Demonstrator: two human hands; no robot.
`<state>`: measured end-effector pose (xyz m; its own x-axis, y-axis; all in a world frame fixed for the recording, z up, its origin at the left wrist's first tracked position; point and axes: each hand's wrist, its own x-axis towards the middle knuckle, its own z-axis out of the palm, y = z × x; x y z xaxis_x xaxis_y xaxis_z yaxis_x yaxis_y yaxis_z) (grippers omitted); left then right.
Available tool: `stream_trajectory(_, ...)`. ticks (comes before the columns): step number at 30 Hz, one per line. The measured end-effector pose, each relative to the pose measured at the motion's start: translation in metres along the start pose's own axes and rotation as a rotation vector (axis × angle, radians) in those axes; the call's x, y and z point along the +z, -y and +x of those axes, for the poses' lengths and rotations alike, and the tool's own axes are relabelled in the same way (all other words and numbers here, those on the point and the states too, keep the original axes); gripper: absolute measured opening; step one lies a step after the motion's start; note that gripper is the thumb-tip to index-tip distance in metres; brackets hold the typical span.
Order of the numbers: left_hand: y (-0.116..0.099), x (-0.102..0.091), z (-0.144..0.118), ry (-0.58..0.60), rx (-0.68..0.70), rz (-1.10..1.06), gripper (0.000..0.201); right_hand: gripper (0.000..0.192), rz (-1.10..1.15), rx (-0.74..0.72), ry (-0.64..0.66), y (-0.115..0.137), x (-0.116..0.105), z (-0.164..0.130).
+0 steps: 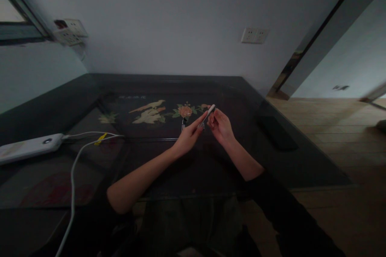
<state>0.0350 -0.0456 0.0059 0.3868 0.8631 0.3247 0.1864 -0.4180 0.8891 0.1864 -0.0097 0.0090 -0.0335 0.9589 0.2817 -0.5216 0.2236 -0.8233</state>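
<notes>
My left hand (187,137) is closed around a slim, pale, flat-edged object (211,110) above the dark table. The object tilts up to the right, and its exact kind cannot be made out. Close to its upper end is my right hand (221,127), with fingers curled in a pinch; whether they grip the object or something small is hidden. A small black-and-white item (183,123) shows just beyond my left hand, too small to name.
The dark glossy table (211,168) bears a bird-and-flower picture (149,113). On the left lies a white power strip (33,146) with a white cable (73,184) and a yellow tag (100,139). A dark flat rectangle (276,132) lies at right. Wall sockets (255,35) are behind.
</notes>
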Motion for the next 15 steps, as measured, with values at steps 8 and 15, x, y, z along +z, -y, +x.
stream_trajectory(8,-0.003,-0.0005,-0.0015,-0.013,0.05,0.054,0.056,0.035,0.025,0.001,0.009,-0.0003,0.0012,-0.0008)
stream_trajectory(15,0.0067,-0.0046,0.0021,-0.053,-0.014,0.083,0.058,0.038,-0.01,-0.028,0.049,-0.0006,0.0024,-0.002)
